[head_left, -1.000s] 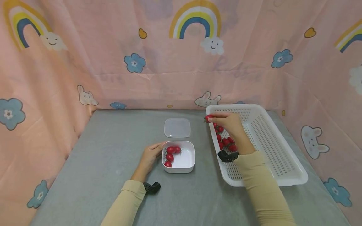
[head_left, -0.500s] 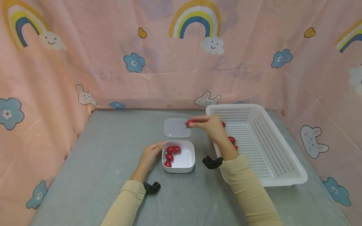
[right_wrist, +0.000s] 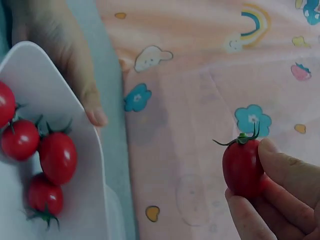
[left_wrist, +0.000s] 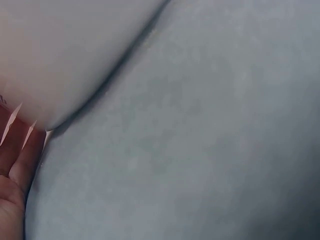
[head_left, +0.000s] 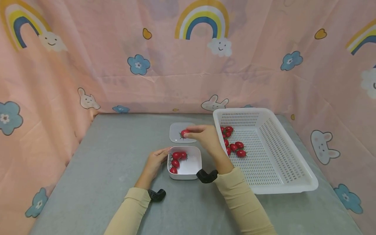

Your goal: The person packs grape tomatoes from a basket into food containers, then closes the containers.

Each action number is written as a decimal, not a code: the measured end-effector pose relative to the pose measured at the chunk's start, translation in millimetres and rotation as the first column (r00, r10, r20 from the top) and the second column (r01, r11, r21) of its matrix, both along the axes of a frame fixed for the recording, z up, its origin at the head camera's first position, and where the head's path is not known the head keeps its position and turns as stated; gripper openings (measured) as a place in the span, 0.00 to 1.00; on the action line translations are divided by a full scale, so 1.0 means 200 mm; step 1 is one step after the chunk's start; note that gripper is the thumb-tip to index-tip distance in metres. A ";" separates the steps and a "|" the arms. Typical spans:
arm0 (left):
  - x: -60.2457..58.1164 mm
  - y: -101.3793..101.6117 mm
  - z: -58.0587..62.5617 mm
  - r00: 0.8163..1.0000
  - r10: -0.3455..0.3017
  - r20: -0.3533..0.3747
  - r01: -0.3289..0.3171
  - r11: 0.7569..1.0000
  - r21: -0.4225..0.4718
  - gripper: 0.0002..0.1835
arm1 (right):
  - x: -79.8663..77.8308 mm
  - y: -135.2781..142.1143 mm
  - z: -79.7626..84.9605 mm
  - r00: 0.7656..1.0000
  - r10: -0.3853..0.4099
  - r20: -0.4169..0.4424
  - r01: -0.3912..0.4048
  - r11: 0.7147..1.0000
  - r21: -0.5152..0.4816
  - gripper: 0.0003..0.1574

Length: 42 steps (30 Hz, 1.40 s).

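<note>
Pinching one cherry tomato (head_left: 184,133) between thumb and fingers of the right hand (head_left: 207,137), off the surface (head_left: 117,169), toward the far side of the white box (head_left: 182,177) and against the clear lid (head_left: 174,133) in the head view; cannot tell the height. Judging from the layout, probably at the step of adding a tomato to the box. Would next call for moving nearer and down, into the bare right part, then loosening the pinch gently.

Touching the left side of the box with outstretched fingers of the left hand (head_left: 154,163), perhaps to steady it. Count four tomatoes (head_left: 175,164) inside, gathered at the far left and along the left wall. See the lid lying flat beyond the box, just apart. To the right, find a white slotted basket (head_left: 282,189), holding a cluster of tomatoes (head_left: 241,153) along its left side, some partly hidden. Farthest off, see a pink printed cloth (head_left: 176,71).
</note>
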<state>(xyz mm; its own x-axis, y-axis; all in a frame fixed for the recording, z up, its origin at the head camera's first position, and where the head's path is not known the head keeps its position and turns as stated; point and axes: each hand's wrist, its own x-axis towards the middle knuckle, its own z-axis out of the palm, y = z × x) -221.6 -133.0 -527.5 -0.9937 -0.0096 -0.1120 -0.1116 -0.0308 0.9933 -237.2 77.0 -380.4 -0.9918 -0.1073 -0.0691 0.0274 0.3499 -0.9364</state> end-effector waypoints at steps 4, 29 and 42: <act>0.00 0.00 0.00 1.000 -0.001 -0.007 0.001 1.000 0.010 0.18 | 0.02 -0.04 -0.05 1.000 -0.011 -0.010 0.011 1.000 0.008 0.20; -0.01 0.00 -0.01 1.000 -0.009 -0.021 0.011 0.998 0.069 0.18 | 0.07 -0.21 -0.41 0.995 -0.060 -0.076 0.066 0.994 0.090 0.15; 0.00 0.00 -0.01 1.000 -0.003 -0.025 0.004 0.999 0.031 0.18 | 0.10 -0.24 -0.45 0.988 0.002 -0.155 0.031 0.977 0.209 0.15</act>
<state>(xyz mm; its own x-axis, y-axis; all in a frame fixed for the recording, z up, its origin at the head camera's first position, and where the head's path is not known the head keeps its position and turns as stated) -222.2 -132.3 -528.5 -0.9962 -0.0027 -0.0869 -0.0866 -0.0617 0.9943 -217.4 28.8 -470.9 -0.9936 -0.0919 0.0650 -0.1046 0.5399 -0.8352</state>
